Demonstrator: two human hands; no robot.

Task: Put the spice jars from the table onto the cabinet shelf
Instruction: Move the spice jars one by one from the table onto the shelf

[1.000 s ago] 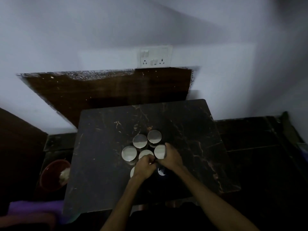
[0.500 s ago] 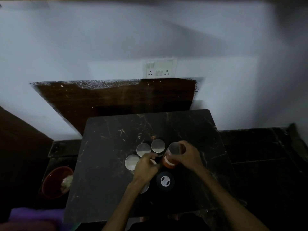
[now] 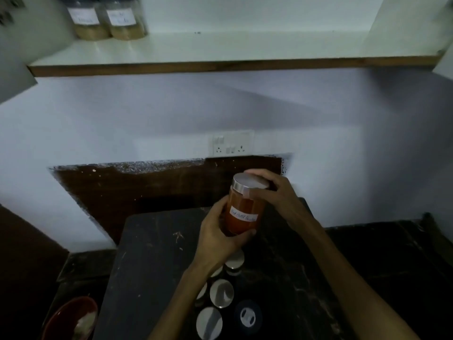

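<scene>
I hold an orange spice jar (image 3: 242,212) with a silver lid and a white label upright in the air above the dark marble table (image 3: 157,266). My left hand (image 3: 218,234) cups its lower body. My right hand (image 3: 272,192) grips the lid rim. Several more silver-lidded jars (image 3: 221,293) stand on the table below my left forearm, partly hidden by it. The white cabinet shelf (image 3: 220,47) runs across the top, with two labelled jars of tan spice (image 3: 107,18) at its left end.
A black round object (image 3: 247,316) with a white centre lies beside the table jars. A red bowl (image 3: 71,317) sits low at the left. A wall socket plate (image 3: 231,146) and a dark wooden board (image 3: 147,187) are behind the table.
The orange jar has gone from the table into the air, held by both hands. The view has tilted upward, bringing the cabinet shelf and its two jars into sight.
</scene>
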